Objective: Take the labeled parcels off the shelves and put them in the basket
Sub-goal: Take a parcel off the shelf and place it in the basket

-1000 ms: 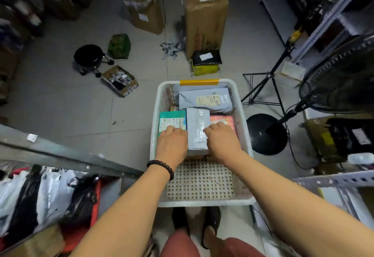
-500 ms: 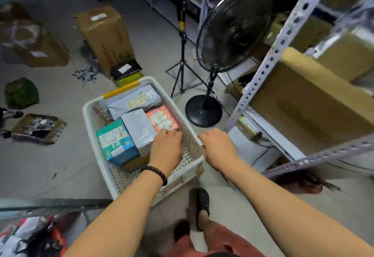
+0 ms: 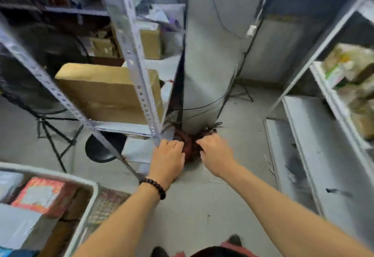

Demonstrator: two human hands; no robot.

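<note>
Head view: both hands are out in front and empty, in the aisle between two racks. Left hand [image 3: 169, 155], dark bead bracelet [image 3: 154, 186] on the wrist, sits at the front corner of the grey slotted-steel rack [image 3: 129, 50]; can't tell if the fingers touch the steel. Right hand [image 3: 214, 153] is just beside it, apart. Grip on both: fingers loosely curled, nothing held. My read is they're free for the next pick. Labeled parcels are split. Some are in the white plastic lattice basket [image 3: 90, 200] at lower left, including a red-orange box with a white label [image 3: 40, 194] and a plain grey parcel [image 3: 18, 228]. Others are on shelves, e.g. the large brown cardboard carton [image 3: 101, 95] on the left rack and mixed pale parcels [image 3: 350, 64] on the white right-hand rack [image 3: 315, 155]. Basket sits on the floor near the racks, likely to keep carries short. Unclear: heavy motion blur, so no labels readable on shelf stock; basket cut off by the frame edge; dark red lump [image 3: 187, 147] on the floor beyond the hands not identifiable; black fan [image 3: 20, 87] partly hidden behind the rack.
</note>
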